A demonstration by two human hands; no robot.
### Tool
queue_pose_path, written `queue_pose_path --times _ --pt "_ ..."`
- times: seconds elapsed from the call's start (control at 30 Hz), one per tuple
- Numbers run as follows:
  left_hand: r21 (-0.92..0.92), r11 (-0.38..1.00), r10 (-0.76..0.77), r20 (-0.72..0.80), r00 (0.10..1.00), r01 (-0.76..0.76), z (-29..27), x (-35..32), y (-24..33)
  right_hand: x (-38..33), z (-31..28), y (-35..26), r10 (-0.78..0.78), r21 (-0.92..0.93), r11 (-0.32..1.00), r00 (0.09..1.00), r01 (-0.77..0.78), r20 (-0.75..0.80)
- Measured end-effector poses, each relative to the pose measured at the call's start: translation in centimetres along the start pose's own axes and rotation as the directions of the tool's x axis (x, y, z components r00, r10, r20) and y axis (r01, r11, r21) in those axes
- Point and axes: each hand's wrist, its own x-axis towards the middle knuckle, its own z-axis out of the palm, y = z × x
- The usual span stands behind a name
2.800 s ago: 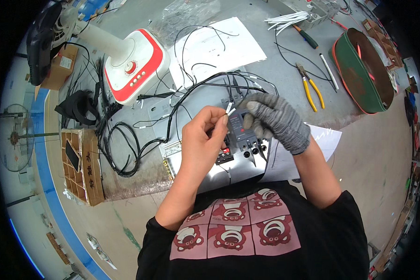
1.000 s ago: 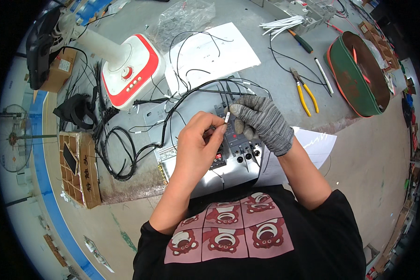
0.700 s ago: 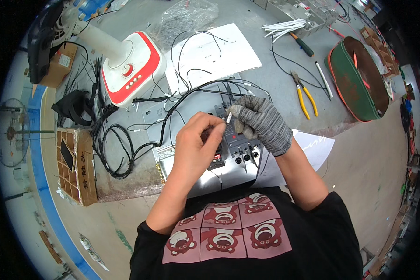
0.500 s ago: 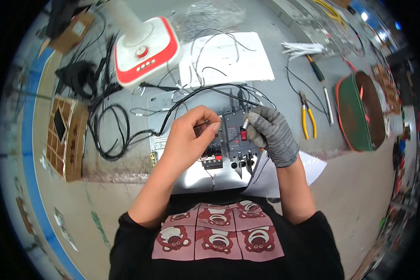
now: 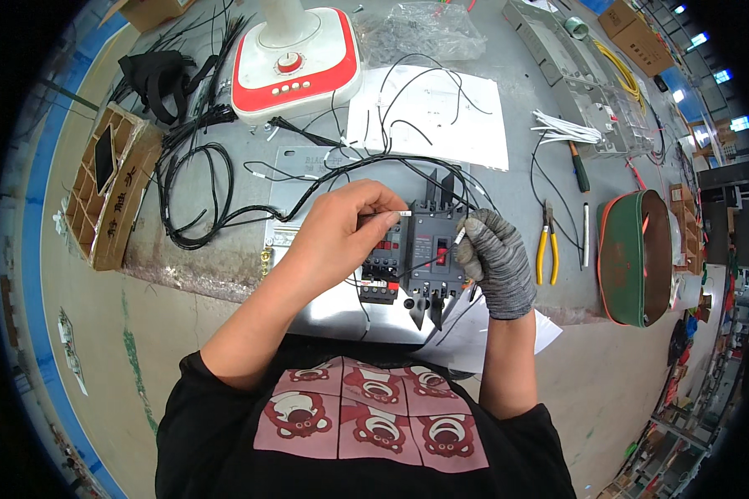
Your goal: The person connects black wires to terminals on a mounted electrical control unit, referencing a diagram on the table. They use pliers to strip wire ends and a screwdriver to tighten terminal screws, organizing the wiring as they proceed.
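My bare left hand [image 5: 349,233] pinches a thin wire; its white marker sleeve [image 5: 404,214] pokes out past the fingertips. In a grey knit glove, my right hand [image 5: 501,264] is closed on another wire with a white marker sleeve [image 5: 460,236] at its end. Between the hands sits a dark grey circuit breaker [image 5: 433,249] with a red switch. To its left, partly under my left hand, is a black contactor [image 5: 379,291] with red parts. Both are on a metal mounting plate [image 5: 333,320]. A black wire bundle [image 5: 341,173] runs across behind them.
A white-and-red fan base [image 5: 295,79] and paper sheet [image 5: 474,125] lie behind the plate. Yellow-handled pliers [image 5: 548,249], a screwdriver [image 5: 579,170], white cable ties [image 5: 566,128] and a green bin [image 5: 620,258] are on the right. A divided cardboard box [image 5: 129,200] stands left.
The whole view has shifted, with the bench items now farther right. Both hands stay pinched over the devices. The sleeve in my left fingers now shows, and the right one has tilted.
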Motion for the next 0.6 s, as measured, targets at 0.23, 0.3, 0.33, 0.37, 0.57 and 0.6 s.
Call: queue_pose_path --times 0.23,0.3,0.33,0.37,0.57,0.6 --pt "0.039 0.999 0.019 0.004 1.0 -0.019 -0.1 0.0 0.0 0.2 -0.3 -0.2 0.002 -0.005 1.0 0.999 -0.002 0.046" --pt "0.053 0.999 0.012 0.006 1.0 -0.012 -0.2 0.0 0.1 0.2 -0.3 -0.3 0.009 -0.022 1.0 0.999 -0.008 0.035" --pt "0.062 0.998 0.012 0.005 1.0 -0.012 -0.2 0.0 0.2 0.3 -0.3 -0.3 0.009 -0.024 1.0 0.999 -0.008 0.038" --pt "0.071 0.997 0.012 0.003 1.0 -0.012 -0.3 -0.1 0.2 0.3 -0.4 -0.3 0.009 -0.026 1.0 0.999 -0.008 0.04" --pt "0.074 0.996 0.055 -0.007 0.998 -0.055 -0.4 -0.1 -0.6 0.6 -1.1 -0.6 -0.028 -0.145 0.989 0.999 0.032 0.03" --pt "0.084 0.995 0.054 -0.018 0.998 -0.053 -0.6 -0.2 -0.6 0.6 -1.2 -0.8 -0.035 -0.175 0.984 0.999 0.038 0.019"
